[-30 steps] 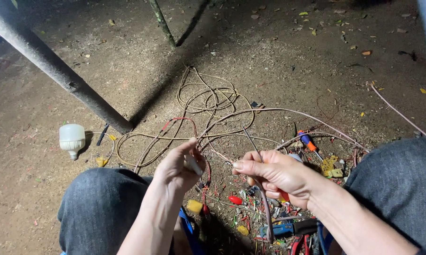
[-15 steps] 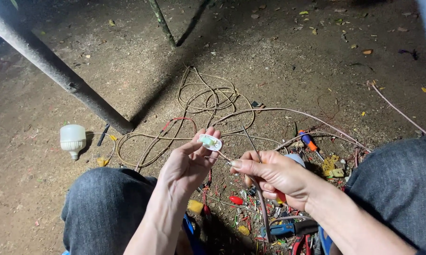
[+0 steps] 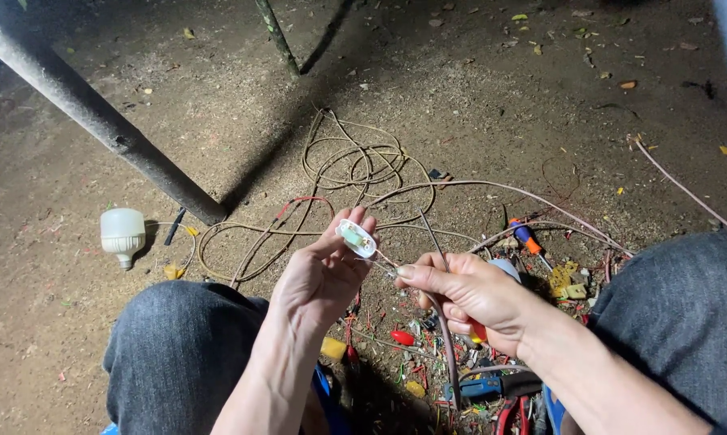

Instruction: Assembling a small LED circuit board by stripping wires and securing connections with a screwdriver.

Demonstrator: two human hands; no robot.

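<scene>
White plastic, a small oval switch housing (image 3: 356, 238), is pinched at the fingertips of the left hand (image 3: 319, 282) and is held up with its open face toward the camera, so that the inside can be seen. Only one view is given, from the head, looking down between two knees in dark jeans (image 3: 178, 346). The right hand (image 3: 468, 294) is closed around a pale cable (image 3: 444, 338), whose bared end is kept just beside the housing, and thin strands are seen running between the two; something red is also tucked under its fingers, though what it is cannot be told. Both hands are raised above the ground, apart from each other by a short gap.

Below them a litter of red wire scraps (image 3: 402, 337), a blue tool (image 3: 480, 387) and an orange-handled screwdriver (image 3: 527, 238) is spread, close enough to be reached. Loops of tan wire (image 3: 355, 161) are laid farther out on the bare dirt ground (image 3: 500, 97). At the left a white bulb (image 3: 123, 236) is left lying near a slanting grey pole (image 3: 98, 121). Open room is found mainly ahead and to the right; the knees close in both sides.
</scene>
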